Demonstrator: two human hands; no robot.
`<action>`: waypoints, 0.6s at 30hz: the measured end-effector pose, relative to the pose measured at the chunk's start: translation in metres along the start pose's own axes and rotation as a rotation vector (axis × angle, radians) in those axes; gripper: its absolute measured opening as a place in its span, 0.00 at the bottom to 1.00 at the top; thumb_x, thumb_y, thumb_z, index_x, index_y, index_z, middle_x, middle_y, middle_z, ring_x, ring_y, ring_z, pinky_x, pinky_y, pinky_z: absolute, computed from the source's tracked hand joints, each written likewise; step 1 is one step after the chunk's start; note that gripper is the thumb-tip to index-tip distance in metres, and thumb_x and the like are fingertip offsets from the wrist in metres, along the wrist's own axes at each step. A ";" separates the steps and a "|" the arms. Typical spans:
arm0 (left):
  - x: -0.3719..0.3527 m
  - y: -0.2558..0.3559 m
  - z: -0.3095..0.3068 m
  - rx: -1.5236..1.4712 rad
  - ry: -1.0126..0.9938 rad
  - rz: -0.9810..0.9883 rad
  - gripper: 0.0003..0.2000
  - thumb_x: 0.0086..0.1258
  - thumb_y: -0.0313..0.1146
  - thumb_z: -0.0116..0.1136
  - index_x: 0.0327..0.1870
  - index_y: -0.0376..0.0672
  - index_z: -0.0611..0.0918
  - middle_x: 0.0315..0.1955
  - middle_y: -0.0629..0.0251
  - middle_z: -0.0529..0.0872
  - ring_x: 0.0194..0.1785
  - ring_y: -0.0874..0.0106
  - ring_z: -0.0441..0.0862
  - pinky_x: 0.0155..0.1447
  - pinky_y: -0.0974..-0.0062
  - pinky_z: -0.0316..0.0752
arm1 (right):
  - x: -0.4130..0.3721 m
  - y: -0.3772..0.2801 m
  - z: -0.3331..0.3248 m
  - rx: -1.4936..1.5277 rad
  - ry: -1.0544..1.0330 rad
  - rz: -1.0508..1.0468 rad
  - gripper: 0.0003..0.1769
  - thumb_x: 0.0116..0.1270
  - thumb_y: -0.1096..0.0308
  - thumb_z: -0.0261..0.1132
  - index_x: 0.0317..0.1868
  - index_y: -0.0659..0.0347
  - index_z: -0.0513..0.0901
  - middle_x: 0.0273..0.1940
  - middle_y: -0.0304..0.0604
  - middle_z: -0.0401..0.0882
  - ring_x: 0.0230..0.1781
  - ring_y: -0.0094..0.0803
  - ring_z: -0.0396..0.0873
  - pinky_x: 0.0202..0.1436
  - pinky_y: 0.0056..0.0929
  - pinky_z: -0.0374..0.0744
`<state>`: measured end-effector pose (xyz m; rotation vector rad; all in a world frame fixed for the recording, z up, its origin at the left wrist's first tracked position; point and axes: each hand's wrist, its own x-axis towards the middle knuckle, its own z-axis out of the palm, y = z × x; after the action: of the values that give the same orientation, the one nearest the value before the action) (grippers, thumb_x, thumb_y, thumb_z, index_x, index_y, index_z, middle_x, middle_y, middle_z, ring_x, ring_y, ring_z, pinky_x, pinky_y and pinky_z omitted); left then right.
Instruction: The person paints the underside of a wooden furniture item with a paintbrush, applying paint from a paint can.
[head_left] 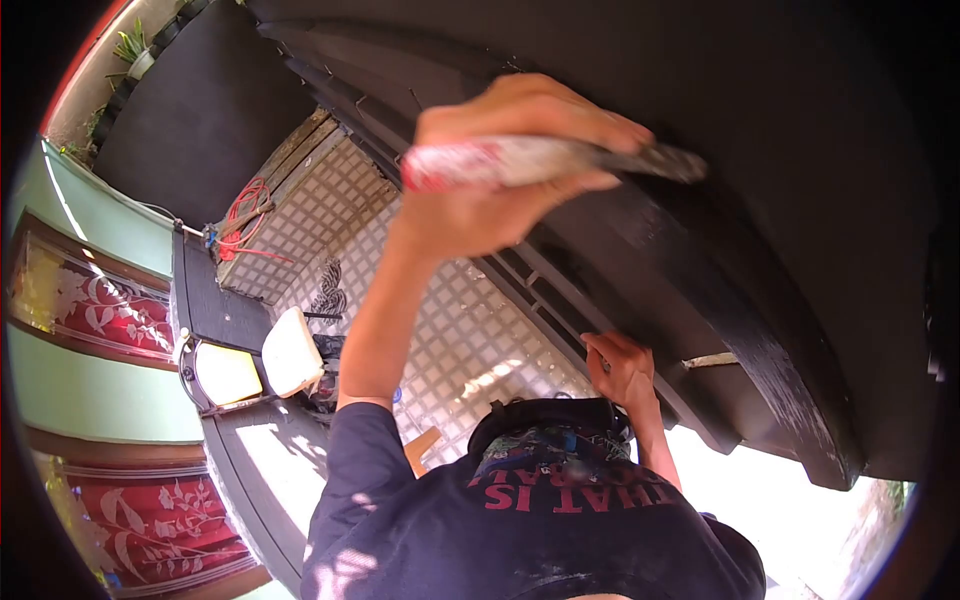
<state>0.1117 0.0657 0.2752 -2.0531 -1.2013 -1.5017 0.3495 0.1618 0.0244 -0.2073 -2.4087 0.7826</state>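
Note:
My left hand (500, 130) is closed round the handle of a paintbrush (540, 160), blurred by motion. The handle is whitish with red smears, and the dark bristles point right, at the upper end of a curved black wooden beam (760, 330). Much of the beam looks freshly dark, while its lower end shows streaky, scuffed grain. My right hand (622, 370) is lower down, its fingers curled beside the dark slats (560, 310); what it may hold is hidden.
A large dark panel (820, 130) spans the upper right. Tiled floor (450, 340) lies below. At left are a pale-seated chair (290, 355), an orange cord (245, 215) and windows with red curtains (150, 520). A potted plant (140, 60) stands at the upper left.

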 end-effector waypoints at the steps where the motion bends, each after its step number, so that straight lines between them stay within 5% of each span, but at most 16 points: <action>1: -0.002 -0.006 -0.011 -0.042 0.003 -0.020 0.11 0.59 0.24 0.76 0.44 0.40 0.91 0.43 0.63 0.94 0.44 0.70 0.90 0.48 0.74 0.84 | 0.000 0.000 0.000 -0.004 -0.010 0.002 0.09 0.59 0.76 0.68 0.41 0.61 0.89 0.31 0.42 0.85 0.30 0.41 0.86 0.33 0.37 0.83; 3: -0.005 0.001 -0.035 0.134 -0.086 -0.147 0.11 0.62 0.21 0.72 0.46 0.31 0.88 0.46 0.53 0.92 0.51 0.59 0.88 0.60 0.65 0.81 | -0.002 0.000 0.000 -0.006 -0.022 0.003 0.09 0.59 0.76 0.68 0.41 0.61 0.89 0.31 0.42 0.85 0.30 0.41 0.86 0.33 0.37 0.83; 6: -0.015 -0.010 -0.058 0.251 -0.008 -0.198 0.12 0.60 0.23 0.74 0.46 0.39 0.91 0.43 0.61 0.94 0.44 0.67 0.89 0.47 0.75 0.84 | -0.003 0.001 -0.001 -0.011 -0.009 0.008 0.10 0.59 0.75 0.68 0.42 0.61 0.89 0.32 0.42 0.86 0.31 0.41 0.86 0.34 0.37 0.84; 9: -0.022 -0.002 -0.069 0.459 -0.098 -0.193 0.12 0.60 0.21 0.72 0.45 0.31 0.88 0.47 0.53 0.92 0.53 0.61 0.88 0.61 0.66 0.81 | -0.003 0.000 0.000 -0.008 -0.005 0.003 0.10 0.60 0.75 0.68 0.42 0.61 0.89 0.32 0.42 0.86 0.31 0.41 0.86 0.34 0.37 0.84; 14: -0.009 0.022 -0.031 0.279 -0.104 0.026 0.13 0.54 0.26 0.77 0.42 0.41 0.91 0.39 0.64 0.94 0.44 0.64 0.91 0.51 0.69 0.86 | 0.001 -0.005 0.003 0.010 0.035 0.025 0.06 0.61 0.75 0.68 0.38 0.60 0.90 0.28 0.44 0.84 0.27 0.45 0.84 0.31 0.38 0.82; 18: -0.010 0.041 0.028 0.056 0.004 0.115 0.10 0.58 0.30 0.68 0.40 0.39 0.91 0.38 0.59 0.93 0.38 0.63 0.90 0.46 0.66 0.87 | -0.018 0.021 0.020 0.028 0.054 -0.009 0.11 0.59 0.75 0.69 0.43 0.59 0.89 0.32 0.41 0.85 0.30 0.40 0.85 0.32 0.36 0.83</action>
<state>0.1602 0.0556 0.2638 -2.0447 -1.0915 -1.4031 0.3518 0.1635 -0.0096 -0.2044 -2.3457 0.7962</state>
